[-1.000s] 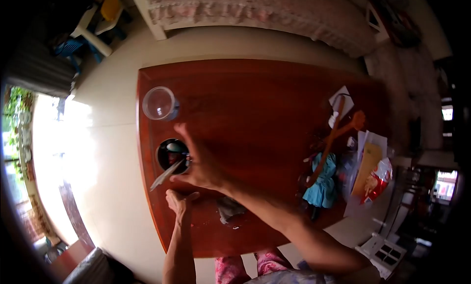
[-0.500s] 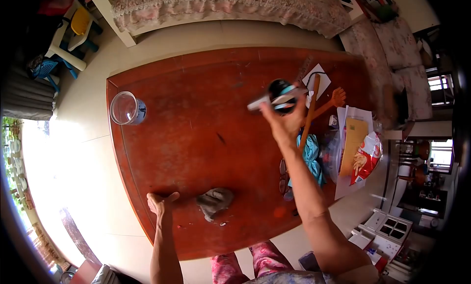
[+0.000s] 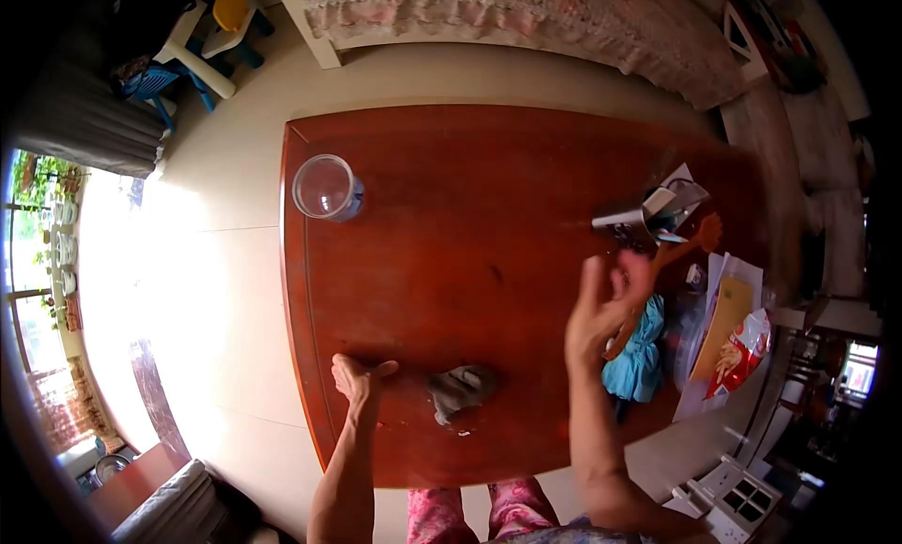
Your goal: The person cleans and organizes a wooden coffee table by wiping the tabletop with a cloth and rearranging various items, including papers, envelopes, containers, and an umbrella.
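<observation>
My right hand [image 3: 611, 304] is over the right part of the wooden table [image 3: 423, 272], fingers apart and holding nothing, slightly smeared by motion. Just beyond its fingertips is a dark cup-like holder [image 3: 628, 226] with several pen-like and flat items in it; whether it stands upright I cannot tell. My left hand [image 3: 360, 379] rests at the table's near left with its thumb stretched out and nothing in it. To its right lies a crumpled grey cloth [image 3: 460, 392], apart from the hand.
A clear plastic jar [image 3: 326, 189] stands at the far left corner. Along the right side are a wooden back scratcher [image 3: 707, 234], a blue-green cloth bundle [image 3: 636, 356], a brown envelope [image 3: 722, 328] and a red snack packet [image 3: 750, 351]. A covered bed [image 3: 507, 23] is beyond the table.
My right hand has let go of the dark holder, which is now on the table's right side, and has drawn back toward me. The left hand stays at its spot. The view has shifted.
</observation>
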The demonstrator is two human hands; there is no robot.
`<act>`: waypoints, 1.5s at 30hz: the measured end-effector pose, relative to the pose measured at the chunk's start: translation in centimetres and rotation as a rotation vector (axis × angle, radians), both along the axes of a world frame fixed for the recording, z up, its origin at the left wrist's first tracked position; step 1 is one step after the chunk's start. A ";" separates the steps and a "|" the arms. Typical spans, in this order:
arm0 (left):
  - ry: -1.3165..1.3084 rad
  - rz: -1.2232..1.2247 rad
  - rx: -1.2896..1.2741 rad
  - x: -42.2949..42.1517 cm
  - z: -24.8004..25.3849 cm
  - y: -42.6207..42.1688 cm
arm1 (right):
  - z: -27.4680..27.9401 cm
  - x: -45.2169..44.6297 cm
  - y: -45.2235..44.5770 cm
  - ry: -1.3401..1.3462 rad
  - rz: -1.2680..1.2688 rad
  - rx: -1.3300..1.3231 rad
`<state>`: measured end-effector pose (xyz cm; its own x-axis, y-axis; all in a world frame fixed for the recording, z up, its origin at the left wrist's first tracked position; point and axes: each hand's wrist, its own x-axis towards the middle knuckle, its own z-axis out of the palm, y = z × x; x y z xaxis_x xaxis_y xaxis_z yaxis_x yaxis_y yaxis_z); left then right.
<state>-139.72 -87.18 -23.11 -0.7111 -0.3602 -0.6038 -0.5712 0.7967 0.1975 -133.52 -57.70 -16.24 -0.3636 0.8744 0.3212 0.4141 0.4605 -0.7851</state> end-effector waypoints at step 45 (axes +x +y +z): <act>0.872 -0.385 -0.230 -2.7 -4.0 -5.7 | -8.8 -4.7 -6.3 -0.060 0.721 -0.038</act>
